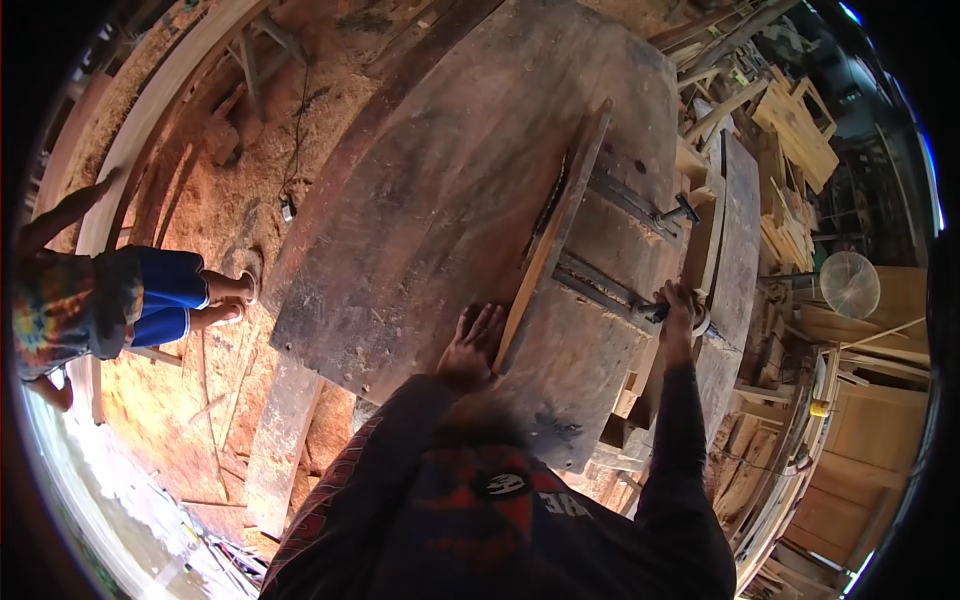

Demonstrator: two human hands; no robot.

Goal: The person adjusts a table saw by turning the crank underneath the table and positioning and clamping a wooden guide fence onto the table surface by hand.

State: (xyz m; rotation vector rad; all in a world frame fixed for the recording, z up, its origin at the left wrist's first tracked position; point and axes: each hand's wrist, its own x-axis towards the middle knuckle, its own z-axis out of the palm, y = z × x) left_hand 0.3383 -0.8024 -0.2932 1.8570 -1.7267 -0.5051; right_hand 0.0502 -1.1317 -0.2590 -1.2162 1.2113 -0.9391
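Straight in on a broad, worn wooden table (420, 210), scuffed dark and spanning mid-view. Out past its left edge, a long pale plank (150, 118) and, right by it, another person (165, 290) in tie-dyed shirt and blue shorts. Back to the table: a narrow wooden strip (551, 245), running from close to the near edge up towards the far right corner. Between strip and right edge, two dark slotted tracks (603, 289), side by side. Now the left hand (475, 350), down near the near edge, just beside the strip, fingers loosely extended, nothing gripped. Over at the right edge, the right hand (678, 308), fingers curled tight around a dark handle (655, 312), partly hidden, at the nearer track's outer end.
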